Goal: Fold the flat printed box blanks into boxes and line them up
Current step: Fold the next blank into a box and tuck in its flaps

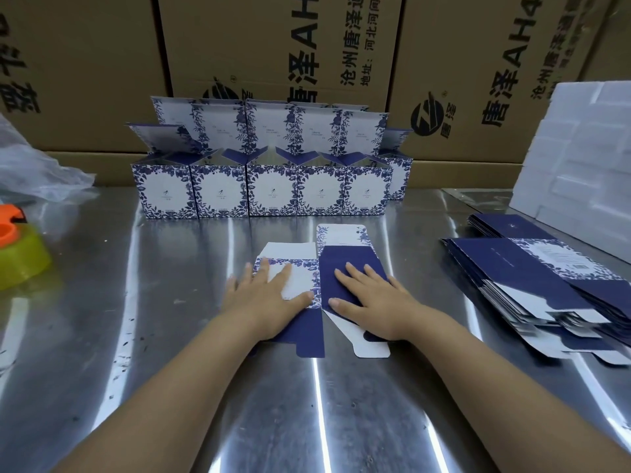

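A shiny metal tabletop [164,353] is seen from above, with two bare forearms reaching forward from the bottom edge. A flat box blank [345,256], printed in dark blue and white with a blue floral border, is laid on the tabletop at the centre. It is pressed down by both hands. The left hand [263,298] is laid flat on the white, flower-edged panel, fingers straight and spread. The right hand [372,298] is laid flat on the dark blue panel beside it, fingers likewise straight. Nothing is gripped by either hand.

Beyond the blank, a row of folded boxes [269,192] is lined up side by side, fronts facing the viewer, lids standing open. To the right, a fanned stack of flat blanks [532,278] is placed, well apart from the hands. Behind the stack, white foam blocks [580,148] are piled. At the left edge, a roll of yellowish tape [20,264] with an orange part on top and a crumpled clear plastic bag [34,165] are seen. Large brown cartons [273,46] with printed lettering are stacked along the back.
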